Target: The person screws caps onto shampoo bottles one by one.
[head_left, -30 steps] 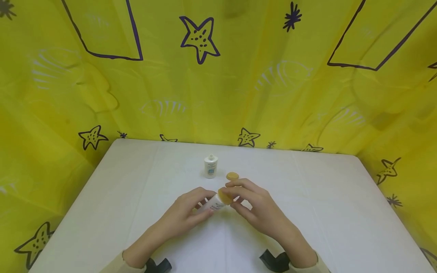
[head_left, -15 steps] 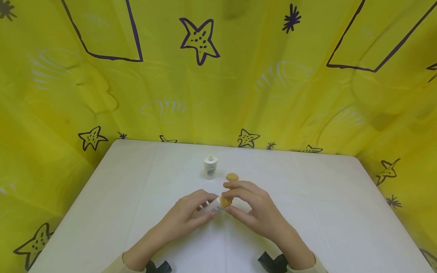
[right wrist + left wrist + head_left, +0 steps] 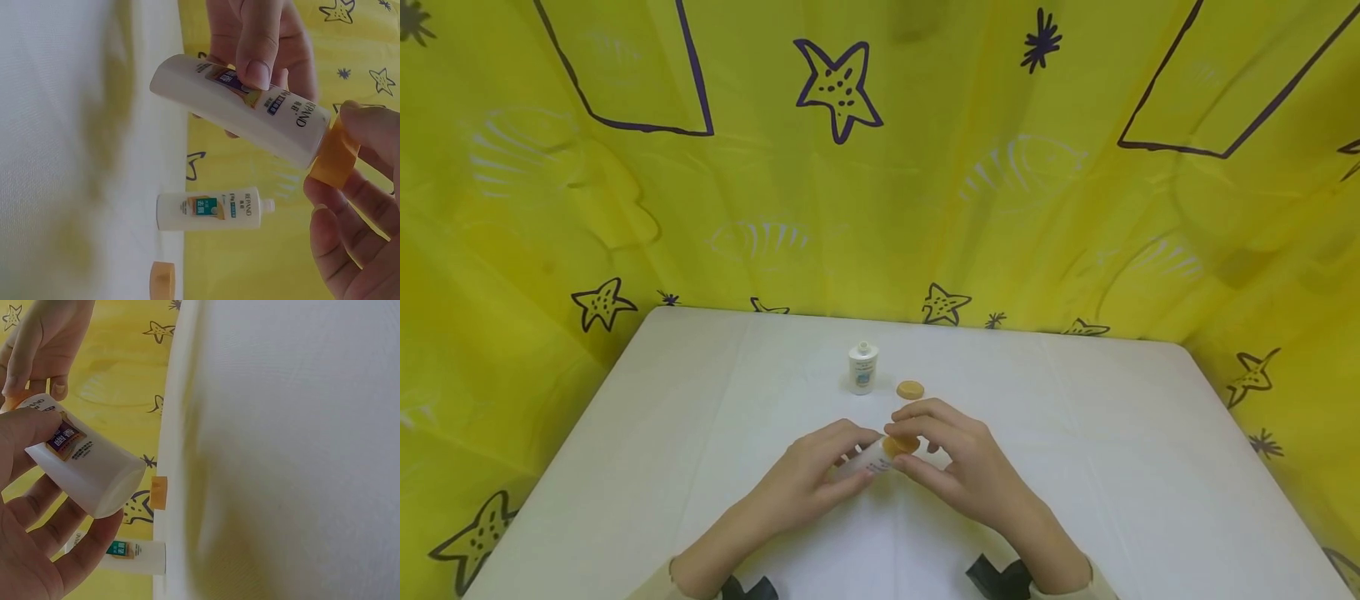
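My left hand (image 3: pixel 823 467) grips a white bottle (image 3: pixel 250 112) with a purple label, tilted with its top toward the right hand. On its neck sits an orange cap (image 3: pixel 336 153), pinched between thumb and fingers of my right hand (image 3: pixel 958 450). Behind the hands, a second white bottle (image 3: pixel 863 369) stands upright without a cap, its small neck showing; the right wrist view shows its green label (image 3: pixel 205 207). A loose orange cap (image 3: pixel 911 390) lies on the table to the right of that bottle.
A white-covered table (image 3: pixel 1120 467) lies under everything. Yellow curtain (image 3: pixel 880 208) with dark star drawings hangs behind it and at both sides. Black wrist straps (image 3: pixel 1000 577) show at the sleeves.
The right fingers have shifted around the cap on the held bottle, and the cap's angle has changed. Held bottle and hands have dropped slightly. The standing bottle and loose cap stay put.
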Demonstrator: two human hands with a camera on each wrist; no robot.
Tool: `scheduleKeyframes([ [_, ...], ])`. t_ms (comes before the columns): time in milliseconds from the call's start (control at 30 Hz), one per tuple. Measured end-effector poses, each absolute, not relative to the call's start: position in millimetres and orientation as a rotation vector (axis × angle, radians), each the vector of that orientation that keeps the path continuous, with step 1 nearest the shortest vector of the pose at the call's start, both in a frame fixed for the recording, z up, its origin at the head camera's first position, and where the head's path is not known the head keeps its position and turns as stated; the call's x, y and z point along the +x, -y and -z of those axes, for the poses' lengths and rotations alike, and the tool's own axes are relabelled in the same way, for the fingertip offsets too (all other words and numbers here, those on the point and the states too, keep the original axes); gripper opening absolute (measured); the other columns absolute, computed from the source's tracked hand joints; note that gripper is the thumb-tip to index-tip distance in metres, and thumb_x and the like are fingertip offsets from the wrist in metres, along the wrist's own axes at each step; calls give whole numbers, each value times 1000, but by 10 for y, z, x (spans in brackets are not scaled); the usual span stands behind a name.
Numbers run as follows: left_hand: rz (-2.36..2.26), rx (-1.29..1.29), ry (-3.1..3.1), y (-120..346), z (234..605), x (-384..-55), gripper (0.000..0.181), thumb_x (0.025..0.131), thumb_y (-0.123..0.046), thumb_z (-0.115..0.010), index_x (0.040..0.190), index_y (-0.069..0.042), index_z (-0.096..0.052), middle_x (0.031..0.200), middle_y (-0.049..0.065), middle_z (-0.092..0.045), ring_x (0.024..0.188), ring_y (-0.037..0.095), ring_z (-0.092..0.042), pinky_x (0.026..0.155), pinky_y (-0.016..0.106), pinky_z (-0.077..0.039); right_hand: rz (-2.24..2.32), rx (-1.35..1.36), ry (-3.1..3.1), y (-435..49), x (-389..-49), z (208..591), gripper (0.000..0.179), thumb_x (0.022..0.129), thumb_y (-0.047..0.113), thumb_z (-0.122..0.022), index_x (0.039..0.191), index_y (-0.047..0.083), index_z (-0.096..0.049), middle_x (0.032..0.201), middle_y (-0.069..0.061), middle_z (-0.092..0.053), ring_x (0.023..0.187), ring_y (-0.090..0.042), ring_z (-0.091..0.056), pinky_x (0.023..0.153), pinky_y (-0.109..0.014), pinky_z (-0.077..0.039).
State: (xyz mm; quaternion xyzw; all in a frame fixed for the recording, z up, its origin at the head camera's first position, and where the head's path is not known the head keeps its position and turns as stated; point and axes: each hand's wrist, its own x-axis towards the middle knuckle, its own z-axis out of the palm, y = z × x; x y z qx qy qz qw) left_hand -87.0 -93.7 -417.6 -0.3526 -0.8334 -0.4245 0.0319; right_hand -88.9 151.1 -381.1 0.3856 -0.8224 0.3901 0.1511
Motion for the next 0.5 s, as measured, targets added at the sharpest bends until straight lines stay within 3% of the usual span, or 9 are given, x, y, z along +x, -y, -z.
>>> scheduleKeyframes([
  [200, 1316, -1067, 2575, 951, 4164, -874, 31, 93, -23, -71, 123, -28, -61, 112, -17, -62, 92, 3, -59, 78, 27, -56, -1134, 1110, 2379, -1513, -876, 3795, 32, 87, 16, -78, 117, 15, -70, 119, 4, -66, 94, -7, -62, 64, -22, -55],
  [500, 1309, -1051, 2569, 974, 4155, -906, 31, 93, -22, -71, 122, -26, -62, 111, -15, -63, 92, 3, -60, 78, 25, -56, -1162, 1124, 2352, -1520, -884, 3788, 36, 82, 8, -81, 115, 16, -71, 122, 1, -64, 95, -10, -65, 69, -17, -54],
])
